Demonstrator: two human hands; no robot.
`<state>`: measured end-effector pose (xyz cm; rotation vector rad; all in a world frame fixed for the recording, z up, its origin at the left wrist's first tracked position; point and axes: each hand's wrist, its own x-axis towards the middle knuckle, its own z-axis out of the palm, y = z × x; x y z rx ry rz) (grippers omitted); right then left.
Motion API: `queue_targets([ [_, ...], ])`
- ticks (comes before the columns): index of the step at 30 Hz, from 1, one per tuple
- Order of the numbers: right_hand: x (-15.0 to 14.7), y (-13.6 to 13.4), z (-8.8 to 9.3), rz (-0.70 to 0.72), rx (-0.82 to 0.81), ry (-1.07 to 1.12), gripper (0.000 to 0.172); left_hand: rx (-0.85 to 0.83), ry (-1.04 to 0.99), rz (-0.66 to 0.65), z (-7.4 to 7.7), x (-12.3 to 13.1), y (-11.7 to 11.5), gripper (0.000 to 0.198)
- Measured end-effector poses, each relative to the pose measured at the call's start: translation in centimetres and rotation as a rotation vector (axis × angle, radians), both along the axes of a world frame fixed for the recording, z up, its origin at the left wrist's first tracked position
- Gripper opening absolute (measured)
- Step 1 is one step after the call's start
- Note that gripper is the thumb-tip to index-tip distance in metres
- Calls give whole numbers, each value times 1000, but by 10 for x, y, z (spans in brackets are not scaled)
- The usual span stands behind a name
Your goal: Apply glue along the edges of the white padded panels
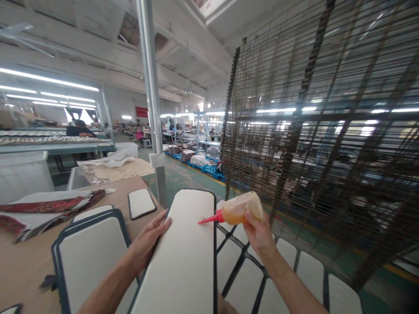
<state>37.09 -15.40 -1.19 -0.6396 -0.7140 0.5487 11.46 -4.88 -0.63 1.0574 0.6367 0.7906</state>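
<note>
A long white panel with a dark edge (183,253) is tilted up in front of me. My left hand (152,237) grips its left edge, thumb on the white face. In my right hand (257,229) is a squeeze bottle of amber liquid (240,208), held sideways. Its red nozzle (211,217) points left, with the tip at the panel's face near the right edge; whether it touches is unclear.
More dark-edged panels (93,253) are stacked on the brown table (22,257) at left, with a small panel (141,203) beyond. Other panels (284,257) lie in rows at right. A metal mesh rack (294,131) stands there; a post (152,87) rises ahead. A person (79,130) is far left.
</note>
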Motion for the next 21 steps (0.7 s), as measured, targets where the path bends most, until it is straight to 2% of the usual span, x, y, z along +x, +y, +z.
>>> queue_targets([
  [4,-30,-48,-36,152,-90,-48,48,2,43,117,-4,0,4,68],
  [6,-39,-64,-43,286,-144,-101,52,6,40,132,-8,1,3,67],
  [8,-38,-63,-34,261,-135,-90,53,1,44,118,-10,5,0,69],
  [11,-18,-33,-1,5,-21,-18,45,-14,47,62,-8,17,-11,73],
  [13,-4,-18,14,-57,20,4,40,-15,44,33,-5,25,-19,72],
  [14,-1,-18,16,-67,25,5,40,-13,45,30,-4,28,-22,72],
  [17,-9,-43,-3,-7,-18,-38,43,-2,50,49,-4,32,-25,73],
  [20,-20,-73,-27,215,-132,-191,51,30,42,45,-7,34,-27,74],
  [21,-18,-76,-28,225,-150,-240,51,39,42,33,-8,37,-30,73],
])
